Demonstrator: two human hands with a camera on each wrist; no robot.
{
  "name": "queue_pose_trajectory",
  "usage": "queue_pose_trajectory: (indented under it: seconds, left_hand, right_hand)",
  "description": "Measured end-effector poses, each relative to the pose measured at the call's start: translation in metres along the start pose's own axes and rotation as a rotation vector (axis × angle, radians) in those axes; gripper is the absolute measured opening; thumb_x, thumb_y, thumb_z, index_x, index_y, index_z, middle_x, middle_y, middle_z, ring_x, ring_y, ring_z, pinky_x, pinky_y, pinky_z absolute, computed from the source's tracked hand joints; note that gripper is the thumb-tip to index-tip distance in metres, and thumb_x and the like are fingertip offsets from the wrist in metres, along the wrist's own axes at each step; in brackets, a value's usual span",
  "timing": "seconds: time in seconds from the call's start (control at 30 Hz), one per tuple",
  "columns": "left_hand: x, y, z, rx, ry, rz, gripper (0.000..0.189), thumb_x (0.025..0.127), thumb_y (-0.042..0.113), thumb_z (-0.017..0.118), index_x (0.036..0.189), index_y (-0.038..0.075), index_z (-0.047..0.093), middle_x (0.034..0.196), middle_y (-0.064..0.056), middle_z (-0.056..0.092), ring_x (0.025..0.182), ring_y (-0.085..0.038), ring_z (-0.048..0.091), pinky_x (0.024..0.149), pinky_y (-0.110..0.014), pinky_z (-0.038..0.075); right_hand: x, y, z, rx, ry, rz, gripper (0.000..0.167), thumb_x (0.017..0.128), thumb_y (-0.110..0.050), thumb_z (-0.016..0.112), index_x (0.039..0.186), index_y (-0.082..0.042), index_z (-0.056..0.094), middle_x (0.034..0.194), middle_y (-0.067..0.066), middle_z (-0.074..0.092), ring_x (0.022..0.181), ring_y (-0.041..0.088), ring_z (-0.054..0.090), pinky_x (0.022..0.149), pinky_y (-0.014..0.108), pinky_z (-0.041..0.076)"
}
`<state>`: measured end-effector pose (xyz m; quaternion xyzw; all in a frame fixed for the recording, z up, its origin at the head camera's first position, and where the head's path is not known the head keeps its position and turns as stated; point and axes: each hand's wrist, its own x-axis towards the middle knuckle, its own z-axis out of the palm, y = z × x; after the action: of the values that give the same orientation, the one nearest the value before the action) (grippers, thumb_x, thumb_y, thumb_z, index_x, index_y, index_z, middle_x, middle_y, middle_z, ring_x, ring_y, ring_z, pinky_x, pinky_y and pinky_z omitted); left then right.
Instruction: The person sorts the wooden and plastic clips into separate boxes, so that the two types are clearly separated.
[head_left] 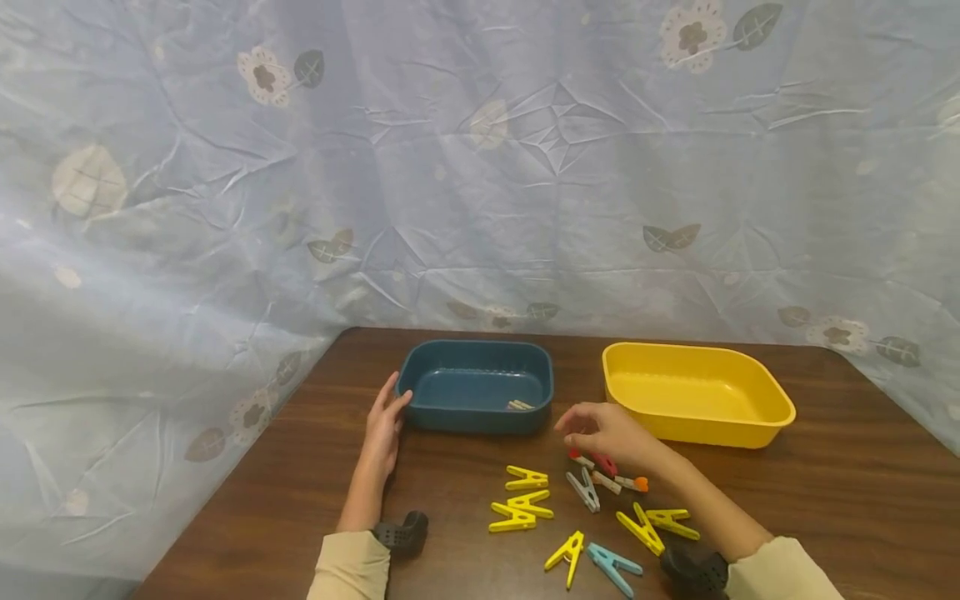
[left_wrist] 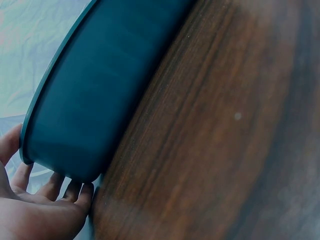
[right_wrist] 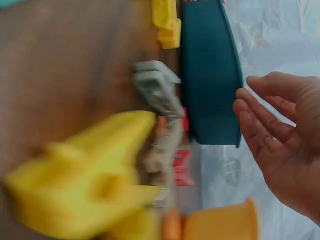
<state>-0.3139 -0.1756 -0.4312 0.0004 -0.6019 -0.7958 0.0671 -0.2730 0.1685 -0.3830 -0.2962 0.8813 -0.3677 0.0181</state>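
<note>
My left hand (head_left: 382,429) rests its fingers against the left end of a dark blue bin (head_left: 476,421); in the left wrist view, fingertips (left_wrist: 86,190) touch its outer wall near the rim. Small wooden clothespins (head_left: 520,405) lie inside that bin, at its front right. Between the two bins hovers my right hand (head_left: 613,435), fingers loosely bent, holding nothing. Just below it on the table are a grey clothespin (head_left: 583,490), a red clothespin (head_left: 604,463) and several little wooden clothespins (head_left: 606,482), one with an orange heart (head_left: 641,484).
A yellow bin (head_left: 697,429) stands at the back right. Several yellow clothespins (head_left: 527,477) and a light blue clothespin (head_left: 615,567) lie across the brown table (head_left: 450,533). Behind the table hangs a flowered cloth (head_left: 480,208). Each wrist carries a black strapped device (head_left: 405,533).
</note>
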Motion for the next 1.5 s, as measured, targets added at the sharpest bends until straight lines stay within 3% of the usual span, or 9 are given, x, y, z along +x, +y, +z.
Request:
queue_pose_trajectory:
  seconds: [0.23,0.43,0.67,0.93,1.27,1.5]
  left_hand:
    - [0.0,-0.001,-0.001,-0.011,-0.003,-0.011,0.057,0.094,0.011,0.051,0.145,0.007,0.025,0.152,-0.01,0.005,0.137,-0.026,0.002,0.106,-0.05,0.006]
    - [-0.008,0.012,0.003,-0.026,-0.018,-0.017,0.058,0.094,0.009,0.051,0.145,0.004,0.023,0.152,-0.011,0.005,0.137,-0.026,0.0,0.106,-0.05,0.005]
    - [0.001,-0.001,0.001,-0.015,0.007,-0.013,0.057,0.094,0.012,0.052,0.145,0.007,0.026,0.152,-0.009,0.009,0.137,-0.025,0.005,0.106,-0.049,0.007]
    - [0.001,0.001,0.0,-0.019,0.013,-0.012,0.057,0.094,0.01,0.052,0.145,0.007,0.026,0.152,-0.009,0.008,0.137,-0.024,0.004,0.106,-0.049,0.008]
    - [0.002,0.002,0.001,-0.014,0.003,-0.009,0.057,0.094,0.012,0.052,0.145,0.008,0.027,0.152,-0.009,0.007,0.137,-0.023,0.003,0.106,-0.048,0.007]
    - [0.0,0.001,0.0,-0.004,0.002,-0.011,0.057,0.095,0.011,0.051,0.145,0.007,0.025,0.152,-0.01,0.004,0.137,-0.026,0.001,0.106,-0.05,0.005]
  right_hand:
    - [-0.017,0.022,0.017,-0.012,0.046,0.017,0.01,0.085,-0.009,0.065,0.095,-0.007,0.065,0.087,-0.004,0.063,0.077,0.013,0.06,0.067,0.027,0.049]
    - [-0.02,0.026,0.02,-0.071,0.072,0.03,0.01,0.083,-0.004,0.065,0.092,-0.009,0.065,0.087,-0.002,0.063,0.077,0.014,0.061,0.068,0.029,0.049]
    - [-0.022,0.031,0.018,-0.13,0.097,0.002,0.011,0.079,-0.005,0.07,0.089,-0.007,0.065,0.079,-0.006,0.061,0.065,0.007,0.053,0.056,0.024,0.046]
    - [-0.021,0.032,0.018,-0.132,0.078,0.032,0.012,0.08,-0.006,0.068,0.09,-0.009,0.063,0.074,-0.008,0.056,0.064,0.007,0.052,0.055,0.024,0.045]
    - [-0.021,0.032,0.015,-0.142,0.055,0.003,0.02,0.078,-0.004,0.07,0.096,-0.005,0.06,0.072,-0.008,0.052,0.062,0.006,0.05,0.054,0.024,0.044]
    - [-0.023,0.03,0.016,-0.168,0.058,0.026,0.01,0.078,-0.004,0.069,0.087,-0.004,0.065,0.069,-0.008,0.053,0.06,0.006,0.049,0.051,0.024,0.043]
